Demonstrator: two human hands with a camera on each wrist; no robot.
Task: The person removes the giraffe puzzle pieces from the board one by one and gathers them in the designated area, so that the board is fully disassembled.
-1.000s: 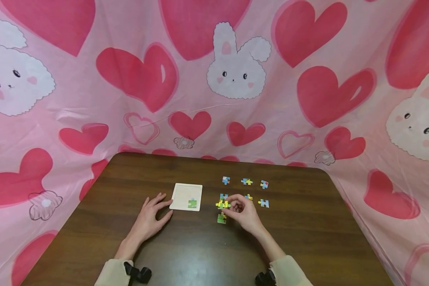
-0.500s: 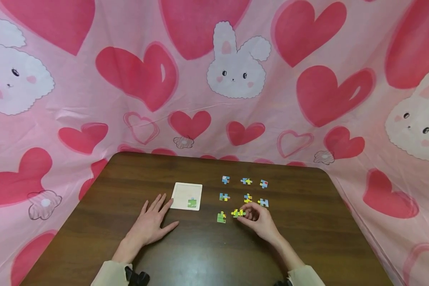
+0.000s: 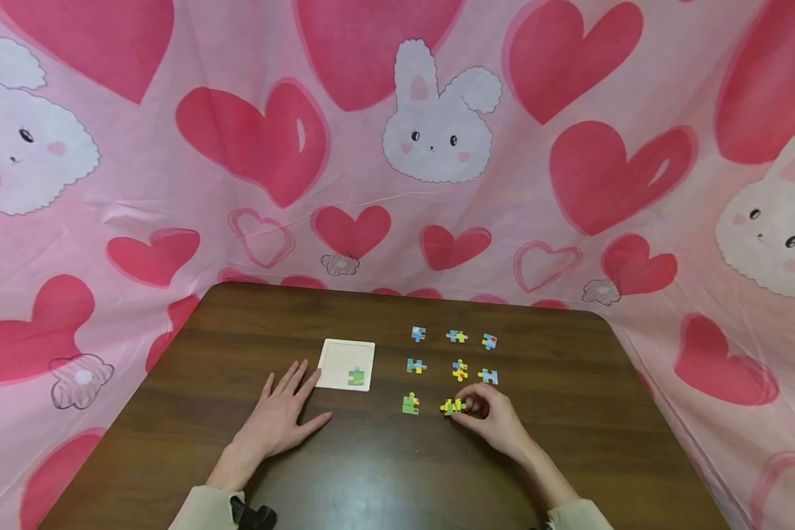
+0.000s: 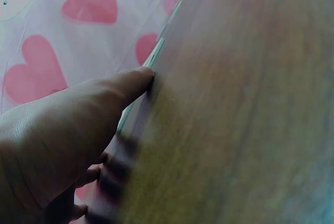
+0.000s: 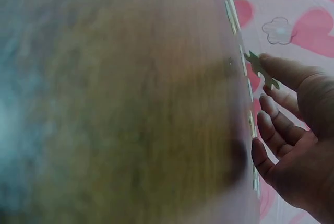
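Between thumb and index finger, my right hand [image 3: 497, 419] pinches a yellow-and-green puzzle piece [image 3: 453, 406]. The right wrist view has this puzzle piece [image 5: 262, 71] tilted, clear of the tabletop. My left hand [image 3: 274, 412] lies spread on the table, its fingertips at the left edge of a white square puzzle tray [image 3: 334, 361]. A green puzzle piece [image 3: 355, 377] sits in the lower right of that tray. Another green puzzle piece [image 3: 411, 403] lies left of the right hand. Just beyond it are a yellow-red puzzle piece [image 3: 460, 370] and a blue puzzle piece [image 3: 489, 376].
Farther back on the brown wooden table [image 3: 291, 309] lie several more pieces in loose rows, among them a blue piece [image 3: 419, 334], a blue-yellow piece [image 3: 457, 336] and a blue-green piece [image 3: 416, 365]. A pink heart-patterned cloth [image 3: 364, 169] hangs behind the table.
The right hand has carried the yellow-and-green piece rightward and nearer, away from the tray side, uncovering pieces behind it. The left thumb has spread outward; the tray stays put.
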